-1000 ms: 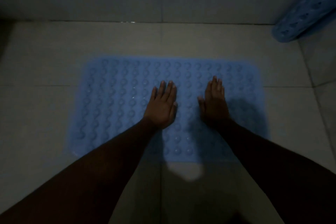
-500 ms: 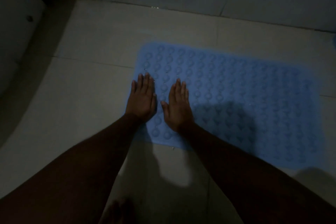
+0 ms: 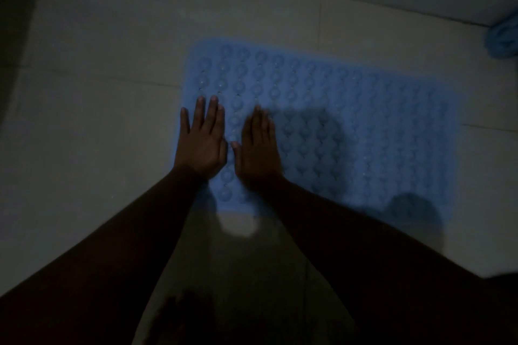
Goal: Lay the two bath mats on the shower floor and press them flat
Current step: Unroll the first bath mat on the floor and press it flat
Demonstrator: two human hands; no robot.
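In the head view, your left hand (image 3: 200, 143) lies palm down, fingers straight and slightly spread, on the left end of the blue rubber bath mat with rows of round bumps (image 3: 350, 126), its little finger at the mat's edge. Your right hand (image 3: 259, 148), a little blurred, lies flat with fingers together just beside it, further in on the mat. Neither holds anything. The mat lies spread on the pale tiled shower floor (image 3: 98, 120). Beyond the mat's far right corner sits the second blue mat (image 3: 503, 39), apparently bundled and not yet laid. Lean your weight through both palms and work outward to the mat's edges and corners
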